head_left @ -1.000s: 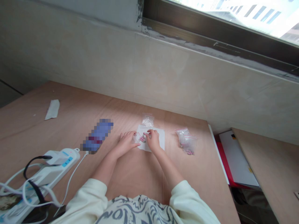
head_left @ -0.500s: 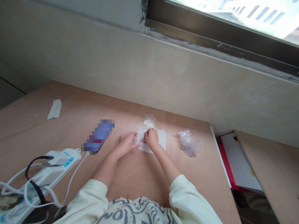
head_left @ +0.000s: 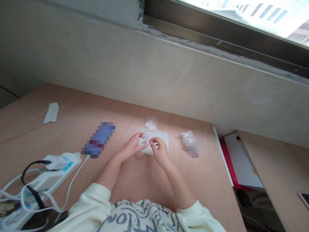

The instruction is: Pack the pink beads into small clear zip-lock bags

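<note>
My left hand (head_left: 131, 147) is closed on a small clear zip bag (head_left: 144, 139), its fingers on the bag's left side. Just to the right, my right hand (head_left: 159, 149) pinches with thumb and forefinger close to the bag; what sits between those fingertips is too small to name. Some pinkish pieces show at the bag, but whether they lie inside or beneath it I cannot tell. Under both hands lies a white sheet of paper (head_left: 164, 137). Behind it rests another clear zip bag (head_left: 151, 123) with whitish contents.
Clear zip bags (head_left: 190, 143) with small pink pieces lie to the right. On the left are a phone (head_left: 100, 140), a power strip (head_left: 60, 172) with cables, and a paper scrap (head_left: 51, 112). A wall and window frame stand behind the wooden table (head_left: 135, 180).
My right hand has lifted off the pink pieces on the paper and moved to the zip bag's side. My left hand still has the bag. The view has shifted slightly.
</note>
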Action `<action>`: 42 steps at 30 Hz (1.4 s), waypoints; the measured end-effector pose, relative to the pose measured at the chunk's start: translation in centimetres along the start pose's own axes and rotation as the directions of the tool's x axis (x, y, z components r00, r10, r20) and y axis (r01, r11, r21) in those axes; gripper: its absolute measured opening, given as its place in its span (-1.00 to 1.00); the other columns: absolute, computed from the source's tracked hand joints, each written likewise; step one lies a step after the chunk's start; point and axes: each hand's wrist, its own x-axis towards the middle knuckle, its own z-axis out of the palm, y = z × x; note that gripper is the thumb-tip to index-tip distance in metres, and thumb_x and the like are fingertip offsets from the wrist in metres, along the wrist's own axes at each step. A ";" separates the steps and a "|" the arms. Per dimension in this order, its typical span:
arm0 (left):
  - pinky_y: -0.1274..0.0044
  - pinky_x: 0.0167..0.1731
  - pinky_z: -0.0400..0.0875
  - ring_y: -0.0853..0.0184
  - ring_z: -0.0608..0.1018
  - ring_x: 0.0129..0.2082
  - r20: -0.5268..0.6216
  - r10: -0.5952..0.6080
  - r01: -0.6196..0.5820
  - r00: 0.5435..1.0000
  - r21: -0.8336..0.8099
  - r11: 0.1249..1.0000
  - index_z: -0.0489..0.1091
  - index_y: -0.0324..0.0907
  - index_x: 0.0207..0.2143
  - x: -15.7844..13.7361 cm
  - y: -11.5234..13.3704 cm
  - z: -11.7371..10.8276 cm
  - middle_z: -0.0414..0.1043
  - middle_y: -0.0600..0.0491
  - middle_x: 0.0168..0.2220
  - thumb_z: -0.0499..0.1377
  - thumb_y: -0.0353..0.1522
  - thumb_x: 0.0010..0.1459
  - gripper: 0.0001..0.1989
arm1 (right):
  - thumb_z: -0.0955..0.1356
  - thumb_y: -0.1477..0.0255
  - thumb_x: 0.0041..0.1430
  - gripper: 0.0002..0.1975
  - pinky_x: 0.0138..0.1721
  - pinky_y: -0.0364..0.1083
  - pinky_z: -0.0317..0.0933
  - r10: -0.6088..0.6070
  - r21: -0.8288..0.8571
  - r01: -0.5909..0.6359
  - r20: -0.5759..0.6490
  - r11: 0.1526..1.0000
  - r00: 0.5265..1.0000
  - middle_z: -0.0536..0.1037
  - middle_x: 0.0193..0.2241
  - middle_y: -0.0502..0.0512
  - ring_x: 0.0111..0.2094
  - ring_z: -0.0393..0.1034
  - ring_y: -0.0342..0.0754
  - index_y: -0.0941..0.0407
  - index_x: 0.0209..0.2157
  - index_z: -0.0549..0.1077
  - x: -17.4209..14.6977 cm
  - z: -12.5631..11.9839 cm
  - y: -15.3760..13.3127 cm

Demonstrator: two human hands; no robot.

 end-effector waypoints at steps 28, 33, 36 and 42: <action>0.59 -0.36 0.23 0.39 0.37 -0.38 0.175 0.040 -0.011 0.984 -0.162 0.987 0.28 -0.22 -0.46 -0.8 2.0 -0.1 0.33 0.10 -0.43 -0.04 -0.26 0.04 -0.78 | 0.29 0.39 -0.14 -0.88 -0.44 -0.18 0.08 0.214 0.444 -0.203 0.026 0.873 0.977 0.39 -0.60 -0.03 -0.53 0.22 -0.18 0.15 -0.61 0.33 -1.5 -1.2 1.2; 0.59 -0.36 0.21 0.38 0.36 -0.38 0.179 0.044 -0.017 0.983 -0.149 0.989 0.30 -0.23 -0.47 -0.9 2.1 0.3 0.33 0.10 -0.44 -0.05 -0.27 0.04 -0.76 | 0.30 0.39 -0.15 -0.90 -0.41 -0.18 0.09 0.188 0.483 -0.190 0.052 0.855 0.981 0.40 -0.58 -0.03 -0.50 0.23 -0.17 0.14 -0.59 0.35 -1.7 -0.8 1.0; 0.59 -0.38 0.21 0.38 0.35 -0.39 0.192 0.028 0.005 0.981 -0.166 0.986 0.30 -0.23 -0.47 -0.8 2.2 0.5 0.32 0.10 -0.45 -0.03 -0.24 0.02 -0.75 | 0.33 0.37 -0.18 -0.88 -0.41 -0.17 0.10 0.232 0.557 -0.237 0.082 0.796 0.969 0.42 -0.59 -0.03 -0.50 0.25 -0.17 0.14 -0.59 0.35 -1.6 -0.7 1.0; 0.58 -0.34 0.22 0.38 0.36 -0.39 0.217 0.002 0.047 0.976 -0.223 0.974 0.29 -0.23 -0.50 -0.5 2.4 0.4 0.31 0.10 -0.46 -0.01 -0.26 0.00 -0.78 | 0.35 0.38 -0.21 -0.86 -0.44 -0.17 0.12 0.292 0.615 -0.288 0.098 0.734 0.952 0.44 -0.60 -0.01 -0.54 0.27 -0.18 0.16 -0.62 0.35 -1.4 -1.4 1.5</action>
